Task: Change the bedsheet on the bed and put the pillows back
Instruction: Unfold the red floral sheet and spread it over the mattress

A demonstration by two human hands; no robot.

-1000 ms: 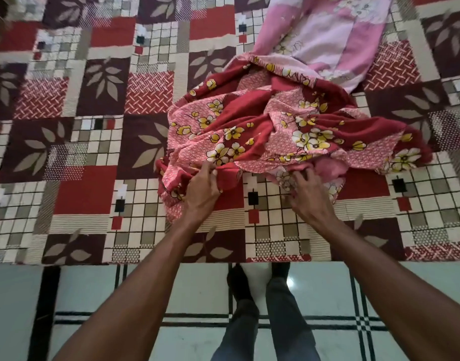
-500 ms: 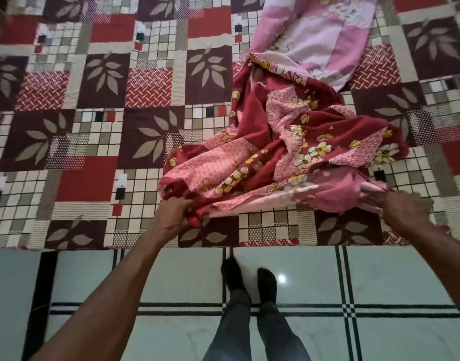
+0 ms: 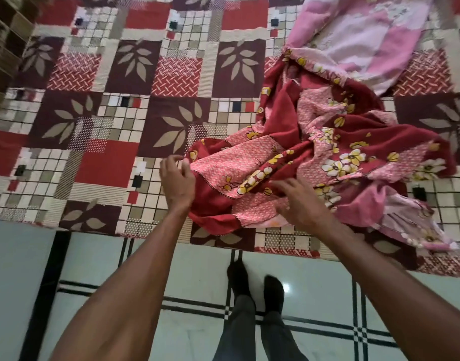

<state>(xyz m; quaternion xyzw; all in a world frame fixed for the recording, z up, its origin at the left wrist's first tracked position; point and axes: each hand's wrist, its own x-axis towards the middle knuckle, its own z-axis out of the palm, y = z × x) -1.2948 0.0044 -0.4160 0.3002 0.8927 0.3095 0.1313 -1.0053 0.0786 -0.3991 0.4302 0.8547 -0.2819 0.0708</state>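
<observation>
Tiled floor (image 3: 171, 269) with two dark-socked feet (image 3: 255, 285); left hand (image 3: 177, 181), grip released, fingers loosely curled at the near-left edge of the crumpled red floral bedsheet (image 3: 296, 152); right hand (image 3: 299, 204), fingers spread, resting on it; beyond both, patchwork-covered bed (image 3: 114, 105).

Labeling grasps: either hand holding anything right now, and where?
Nothing gripped. Left hand loosely curled at the red floral bedsheet left edge; right hand spread flat on its folds.
</observation>
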